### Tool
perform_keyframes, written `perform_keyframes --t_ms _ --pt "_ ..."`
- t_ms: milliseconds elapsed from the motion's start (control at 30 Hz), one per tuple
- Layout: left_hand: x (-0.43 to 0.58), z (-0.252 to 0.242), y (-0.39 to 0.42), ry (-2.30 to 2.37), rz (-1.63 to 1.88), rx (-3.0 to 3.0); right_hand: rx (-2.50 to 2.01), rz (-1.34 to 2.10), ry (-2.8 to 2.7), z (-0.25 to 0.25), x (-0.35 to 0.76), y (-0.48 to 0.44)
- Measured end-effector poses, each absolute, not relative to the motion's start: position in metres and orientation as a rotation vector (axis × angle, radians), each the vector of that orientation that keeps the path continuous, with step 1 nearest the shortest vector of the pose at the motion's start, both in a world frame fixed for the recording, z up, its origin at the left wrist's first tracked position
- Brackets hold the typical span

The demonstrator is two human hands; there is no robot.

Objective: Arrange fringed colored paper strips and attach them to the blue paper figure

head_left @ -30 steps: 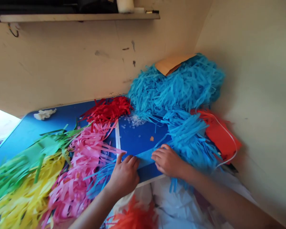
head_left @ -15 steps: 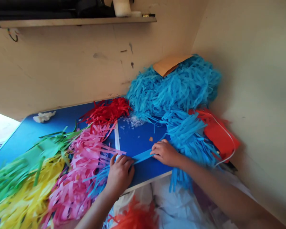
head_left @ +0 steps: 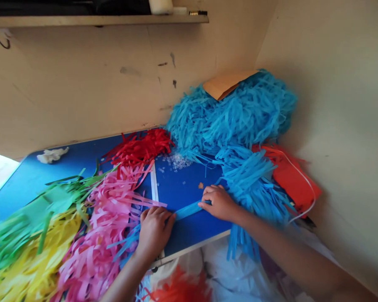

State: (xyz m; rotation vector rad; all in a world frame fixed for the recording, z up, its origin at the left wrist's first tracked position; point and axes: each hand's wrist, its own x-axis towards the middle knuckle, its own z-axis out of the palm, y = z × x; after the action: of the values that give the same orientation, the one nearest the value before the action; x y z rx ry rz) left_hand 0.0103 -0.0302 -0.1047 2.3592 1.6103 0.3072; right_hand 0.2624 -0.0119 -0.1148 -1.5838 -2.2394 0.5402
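While both hands press it flat at the blue table's six o'clock edge, blue paper strip: left hand pinning one end, right hand pinching the other; folding or creasing under way, calls for steady, even pressure.

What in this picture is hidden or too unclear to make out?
- Head view: the items on the shelf are cut off by the top edge.
- The left hand covers one end of the light blue paper strip; the right hand covers the other.
- The big blue fringe pile hides most of the brown card.
- The white crumpled scrap is too small to identify.
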Motion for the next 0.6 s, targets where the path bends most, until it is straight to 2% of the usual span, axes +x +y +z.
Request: perform_keyframes --t_ms 467,600 --pt "0.0198 -0.0998 -0.0252 1.706 0.105 2.455 -1.738 0.468 -2.305 -0.1082 0.2536 -0.0081" --pt "0.0182 -0.0988 -0.0253 1.695 0.195 2.521 -1.779 0.461 -2.256 -0.1066 0.254 -0.0082"
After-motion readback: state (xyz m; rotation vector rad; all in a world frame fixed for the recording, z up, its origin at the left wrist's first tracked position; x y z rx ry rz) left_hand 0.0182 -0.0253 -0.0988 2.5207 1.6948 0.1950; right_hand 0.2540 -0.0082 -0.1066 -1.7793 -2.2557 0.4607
